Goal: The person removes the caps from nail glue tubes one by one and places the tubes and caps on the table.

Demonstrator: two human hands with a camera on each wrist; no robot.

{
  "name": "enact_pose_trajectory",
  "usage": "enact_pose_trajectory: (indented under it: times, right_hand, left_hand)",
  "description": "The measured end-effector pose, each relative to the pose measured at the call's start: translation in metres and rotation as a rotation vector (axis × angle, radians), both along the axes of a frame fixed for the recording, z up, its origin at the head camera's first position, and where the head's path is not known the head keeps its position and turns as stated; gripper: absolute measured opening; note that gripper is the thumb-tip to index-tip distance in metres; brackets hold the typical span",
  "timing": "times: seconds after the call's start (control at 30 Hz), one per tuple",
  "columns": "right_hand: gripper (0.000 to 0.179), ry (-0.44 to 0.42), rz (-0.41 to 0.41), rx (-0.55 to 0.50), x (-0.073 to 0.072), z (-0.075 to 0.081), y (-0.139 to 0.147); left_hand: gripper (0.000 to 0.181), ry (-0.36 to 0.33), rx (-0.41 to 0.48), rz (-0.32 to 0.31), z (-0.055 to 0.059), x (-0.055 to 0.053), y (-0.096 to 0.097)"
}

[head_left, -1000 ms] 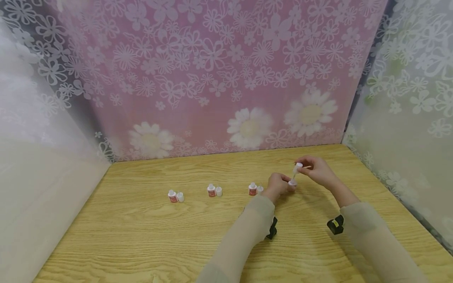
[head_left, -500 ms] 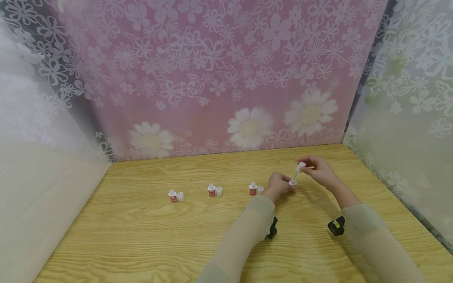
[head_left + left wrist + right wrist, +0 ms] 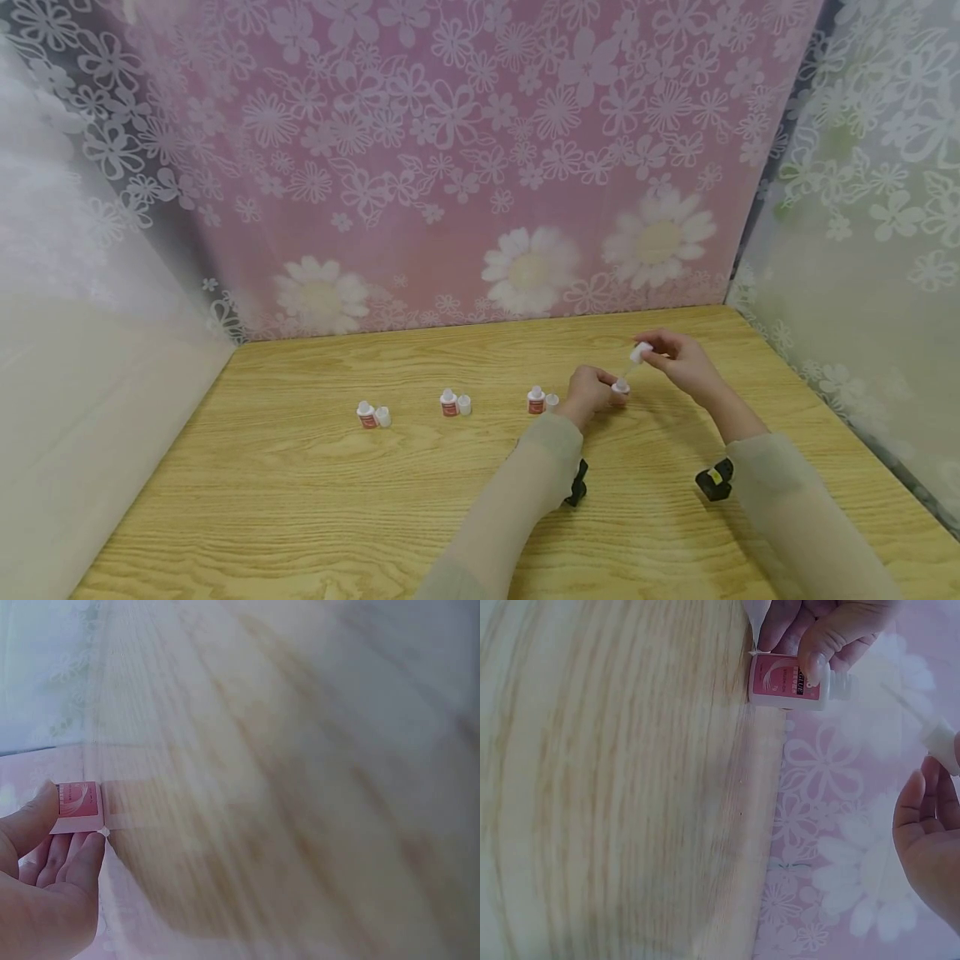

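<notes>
My left hand (image 3: 592, 390) holds a small white glue bottle (image 3: 784, 679) with a red label upright on the wooden table. Its thumb and fingers grip the bottle's sides, and the uncapped neck (image 3: 841, 685) points up. My right hand (image 3: 684, 368) pinches the white cap (image 3: 939, 741) above and to the right of the bottle. From that cap a thin brush (image 3: 904, 703) slants down toward the neck, its tip just outside the opening in the right wrist view. In the left wrist view part of the red label (image 3: 77, 799) shows beyond the thumb.
Several more things stand in a row to the left: three open glue bottles (image 3: 367, 417), each with a white cap (image 3: 383, 417) beside it. A flowered pink curtain (image 3: 420, 183) closes off the table's back edge. Pale sheets (image 3: 870, 275) hang at both sides.
My right hand has shifted slightly right and up, tilting the cap so the brush slants more. My left hand and the bottle have stayed in place.
</notes>
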State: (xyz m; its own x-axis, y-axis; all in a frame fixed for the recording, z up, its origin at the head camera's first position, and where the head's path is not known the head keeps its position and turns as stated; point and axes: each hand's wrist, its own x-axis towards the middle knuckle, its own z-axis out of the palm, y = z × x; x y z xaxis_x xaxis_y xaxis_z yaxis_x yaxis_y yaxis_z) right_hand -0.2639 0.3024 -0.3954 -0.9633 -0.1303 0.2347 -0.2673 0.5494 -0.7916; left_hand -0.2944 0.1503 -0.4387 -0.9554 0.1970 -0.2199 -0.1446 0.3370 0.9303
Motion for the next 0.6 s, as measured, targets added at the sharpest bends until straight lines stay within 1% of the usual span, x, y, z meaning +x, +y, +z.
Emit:
enact_pose_trajectory:
  times: [0.17, 0.4, 0.6]
  right_hand:
    - [0.035, -0.007, -0.007, -0.038, -0.0026, -0.0027, 0.0029]
    - [0.033, 0.031, -0.018, -0.113, -0.0021, -0.0052, 0.0031]
    - [0.035, 0.01, -0.031, -0.157, -0.0011, -0.0057, 0.003]
  left_hand:
    - [0.017, 0.004, 0.01, 0.006, -0.0005, -0.0003, 0.0001]
    - [0.018, 0.0, 0.005, 0.014, -0.0023, -0.0019, 0.0021]
    - [0.018, -0.002, 0.011, 0.022, -0.0028, -0.002, 0.0026]
